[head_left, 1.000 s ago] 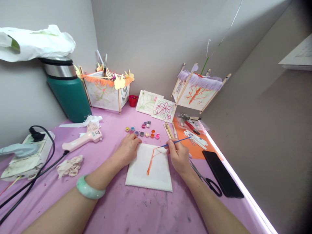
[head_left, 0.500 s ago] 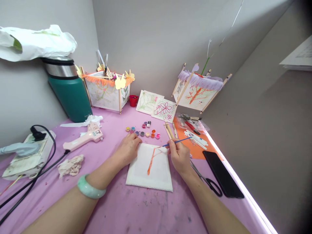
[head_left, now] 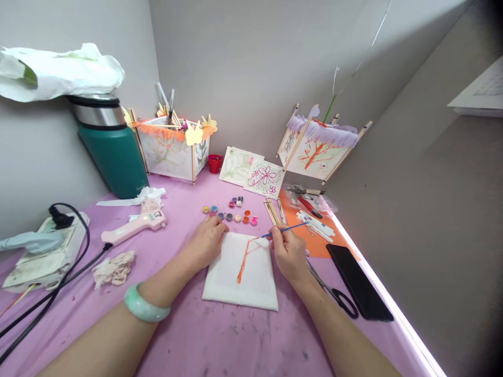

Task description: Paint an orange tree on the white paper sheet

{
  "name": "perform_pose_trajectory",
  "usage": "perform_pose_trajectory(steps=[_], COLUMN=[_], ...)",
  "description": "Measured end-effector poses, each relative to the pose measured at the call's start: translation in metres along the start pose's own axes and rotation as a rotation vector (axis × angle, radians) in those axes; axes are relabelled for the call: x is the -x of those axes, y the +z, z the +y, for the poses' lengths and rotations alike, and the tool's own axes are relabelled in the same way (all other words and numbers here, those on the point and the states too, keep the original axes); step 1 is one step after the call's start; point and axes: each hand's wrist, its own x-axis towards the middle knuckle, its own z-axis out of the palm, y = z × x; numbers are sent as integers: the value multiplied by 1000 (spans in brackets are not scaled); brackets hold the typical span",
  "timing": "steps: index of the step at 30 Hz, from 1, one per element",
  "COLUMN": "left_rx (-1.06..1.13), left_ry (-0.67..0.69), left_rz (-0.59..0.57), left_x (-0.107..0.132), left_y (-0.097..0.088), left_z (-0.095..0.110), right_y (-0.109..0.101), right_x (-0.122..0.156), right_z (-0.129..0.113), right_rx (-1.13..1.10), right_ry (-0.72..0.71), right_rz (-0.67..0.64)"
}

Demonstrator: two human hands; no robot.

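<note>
I have a white panel point(head_left: 226, 283) flat in the middle of the purple tabletop point(head_left: 236, 340), bearing one thick orange stroke with thinner branches at its upper end. My right hand point(head_left: 288, 251), closed in a pinch around a blue paintbrush point(head_left: 293, 226), lies at the panel's far right corner; the brush tip points left at the panel's far edge, and I cannot tell whether it touches. My left hand point(head_left: 207, 240), fingers curled, lies at the panel's far left corner; whether it grips or merely rests there I cannot tell. A pale green bangle point(head_left: 146, 305) encircles the left forearm. Just beyond the panel, toward the tabletop's far edge, I see small paint pots point(head_left: 254, 221) in several colours, with wooden sticks point(head_left: 271, 210) to their right. Along the tabletop's right edge lie an orange sheet point(head_left: 316, 247) and, nearer me, a black phone point(head_left: 359, 281), with scissors point(head_left: 343, 302) just beside it. Toward the left edge I note a pink glue gun point(head_left: 133, 225) and a crumpled tissue point(head_left: 113, 268); a green bottle point(head_left: 113, 157) stands near the far left corner
</note>
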Motion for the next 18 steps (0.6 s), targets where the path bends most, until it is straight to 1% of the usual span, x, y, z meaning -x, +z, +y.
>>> perform_pose_trajectory(steps=[5,8,10,14,18], left_rx=[-1,3,3,6,16], left_ry=[-1,8,9,4,21], left_rz=[10,16,19,23,31], left_x=[0,0,0,1,0], left_y=[0,0,-1,0,1], left_z=[0,0,0,0,-1], right_y=[5,5,2,-3,-1], right_x=[2,1,0,0,2], right_z=[-3,0,3,2,-3], right_rx=[19,94,121,76,19], right_ry=[-57,-65,-47,4,-14], right_rz=[-32,1,29,38,1])
